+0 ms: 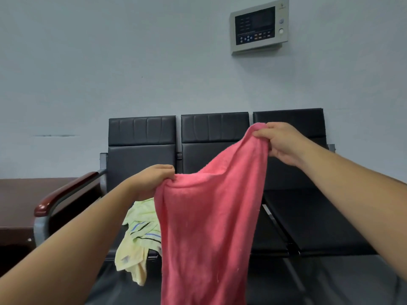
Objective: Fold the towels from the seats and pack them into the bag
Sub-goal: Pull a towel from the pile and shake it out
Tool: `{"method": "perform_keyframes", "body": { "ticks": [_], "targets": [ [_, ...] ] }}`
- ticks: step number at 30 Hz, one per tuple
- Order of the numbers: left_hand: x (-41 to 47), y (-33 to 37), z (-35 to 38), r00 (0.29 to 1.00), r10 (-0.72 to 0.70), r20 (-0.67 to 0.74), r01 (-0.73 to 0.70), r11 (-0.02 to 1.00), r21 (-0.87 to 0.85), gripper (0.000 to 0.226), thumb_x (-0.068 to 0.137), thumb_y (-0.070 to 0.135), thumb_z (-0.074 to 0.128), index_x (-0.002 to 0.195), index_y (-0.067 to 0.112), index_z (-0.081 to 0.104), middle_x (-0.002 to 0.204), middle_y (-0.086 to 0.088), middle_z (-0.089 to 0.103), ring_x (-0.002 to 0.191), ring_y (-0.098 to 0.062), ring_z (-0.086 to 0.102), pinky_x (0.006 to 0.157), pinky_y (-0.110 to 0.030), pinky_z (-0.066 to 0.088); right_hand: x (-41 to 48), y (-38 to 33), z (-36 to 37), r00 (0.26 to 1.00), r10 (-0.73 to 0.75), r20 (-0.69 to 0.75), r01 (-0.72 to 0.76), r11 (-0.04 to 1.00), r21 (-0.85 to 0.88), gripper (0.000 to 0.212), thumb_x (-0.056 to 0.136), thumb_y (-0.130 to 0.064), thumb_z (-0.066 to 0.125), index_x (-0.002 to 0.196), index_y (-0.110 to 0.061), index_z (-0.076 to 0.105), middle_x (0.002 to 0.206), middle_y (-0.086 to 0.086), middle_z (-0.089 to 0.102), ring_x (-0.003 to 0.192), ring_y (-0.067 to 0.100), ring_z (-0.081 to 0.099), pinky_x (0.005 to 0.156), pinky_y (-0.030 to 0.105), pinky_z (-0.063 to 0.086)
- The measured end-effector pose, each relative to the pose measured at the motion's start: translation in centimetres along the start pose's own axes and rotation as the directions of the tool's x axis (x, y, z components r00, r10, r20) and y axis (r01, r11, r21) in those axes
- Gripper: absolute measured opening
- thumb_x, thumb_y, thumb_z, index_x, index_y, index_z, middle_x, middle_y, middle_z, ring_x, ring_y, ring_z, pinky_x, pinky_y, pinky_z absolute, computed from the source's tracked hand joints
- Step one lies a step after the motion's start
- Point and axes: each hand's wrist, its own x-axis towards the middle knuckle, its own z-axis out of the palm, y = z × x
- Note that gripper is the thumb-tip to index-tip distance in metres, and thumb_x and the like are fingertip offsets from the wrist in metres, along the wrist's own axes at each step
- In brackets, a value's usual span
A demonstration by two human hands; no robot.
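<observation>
Fuzzy pink terry towel (207, 216), sagging btwn L hand (154, 180) & R hand (284, 144)

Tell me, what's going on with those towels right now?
Left hand and right hand each gripping the pink towel, held up, unfolded. Yellow towel on the left seat. No bag visible.

Towel (141, 236) on leftmost seat (141, 155).

Three black padded seats (143, 137) line the pale wall (110, 62) behind the left hand (154, 179); a grey panel (258, 27) (dark-screened) hangs above the right hand (284, 144).
</observation>
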Motion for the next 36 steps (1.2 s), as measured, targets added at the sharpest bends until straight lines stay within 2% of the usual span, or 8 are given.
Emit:
{"method": "perform_keyframes", "body": {
  "ticks": [5,12,14,17,20,25,28,36],
  "targets": [
    [0.0,-0.8,-0.7,0.997,0.06,-0.044,-0.064,0.994,-0.083,0.036,0.094,0.002,0.063,0.069,0.02,0.045,0.063,0.001,0.042,0.05,-0.009,0.037,0.043,-0.019,0.031,0.3,2.7,-2.1,0.987,0.005,-0.158,-0.045,0.967,-0.249,0.018,0.088,-0.014,0.076,0.082,-0.013,0.059,0.09,0.006,0.063,0.077,0.018,0.056,0.066,0.035,0.052],
    [0.2,-1.3,-1.8,0.994,0.101,0.033,-0.097,0.99,-0.105,0.019,0.091,-0.003,0.065,0.077,0.008,0.058,0.07,-0.004,0.054,0.065,-0.014,0.055,0.063,-0.023,0.051,0.9,6.8,-3.8,0.962,0.11,-0.251,-0.139,0.985,-0.1,0.012,0.089,-0.016,0.078,0.094,-0.008,0.071,0.107,0.011,0.071,0.091,0.018,0.068,0.075,0.036,0.059],
    [0.4,-1.6,-2.1,0.994,0.108,0.019,-0.11,0.974,0.199,0.016,0.09,-0.002,0.066,0.08,0.009,0.063,0.071,-0.001,0.058,0.067,-0.014,0.056,0.065,-0.023,0.051,1.4,7.2,-3.9,0.947,0.101,-0.305,-0.143,0.983,-0.118,0.009,0.091,-0.016,0.076,0.09,-0.009,0.07,0.108,0.014,0.071,0.091,0.02,0.069,0.075,0.037,0.059],
    [0.9,-1.3,-2.1,0.99,0.136,0.04,-0.112,0.581,0.806,0.026,0.091,0.007,0.058,0.081,0.028,0.069,0.078,0.007,0.062,0.074,-0.015,0.057,0.067,-0.024,0.045,1.5,7.4,-3.1,0.951,0.011,-0.308,-0.096,0.96,-0.263,0.008,0.093,-0.016,0.074,0.085,-0.014,0.071,0.101,0.005,0.07,0.099,0.023,0.068,0.088,0.043,0.059],
    [0.8,-0.6,-1.5,0.995,0.087,0.056,-0.091,0.484,0.87,0.033,0.094,0.011,0.054,0.088,0.039,0.071,0.085,0.012,0.065,0.077,-0.007,0.061,0.072,-0.025,0.044,1.4,7.2,-2.0,0.948,-0.113,-0.297,-0.012,0.921,-0.389,0.012,0.091,-0.017,0.075,0.081,-0.021,0.07,0.091,-0.002,0.069,0.092,0.018,0.065,0.087,0.038,0.054],
    [0.2,1.0,-0.5,0.989,0.144,0.045,-0.151,0.963,0.223,0.021,0.096,0.004,0.059,0.096,0.014,0.078,0.085,-0.006,0.071,0.074,-0.012,0.064,0.073,-0.026,0.055,1.0,6.7,-0.2,0.952,-0.065,-0.301,-0.011,0.97,-0.242,0.008,0.094,-0.003,0.067,0.102,-0.006,0.066,0.078,0.012,0.068,0.053,0.015,0.065,0.056,0.025,0.056],
    [0.2,2.8,0.4,0.965,0.182,0.191,-0.154,0.977,-0.15,0.033,0.098,-0.01,0.044,0.113,0.002,0.071,0.113,-0.021,0.071,0.103,-0.026,0.069,0.088,-0.029,0.058,0.4,5.9,1.9,0.974,-0.079,-0.212,0.051,0.989,-0.137,0.022,0.096,0.009,0.055,0.094,-0.012,0.06,0.091,0.022,0.065,0.061,0.023,0.074,0.054,0.022,0.058],
    [-0.5,6.2,3.4,0.936,0.338,0.092,-0.349,0.87,0.348,0.026,0.086,0.031,0.077,0.095,0.007,0.077,0.083,-0.01,0.077,0.079,-0.016,0.074,0.072,-0.02,0.056,-3.2,3.4,7.3,0.954,-0.144,0.263,0.245,0.881,-0.406,0.025,0.088,-0.04,0.075,0.089,-0.015,0.079,0.08,0.001,0.078,0.079,0.012,0.075,0.085,0.03,0.058]
  ]
}}
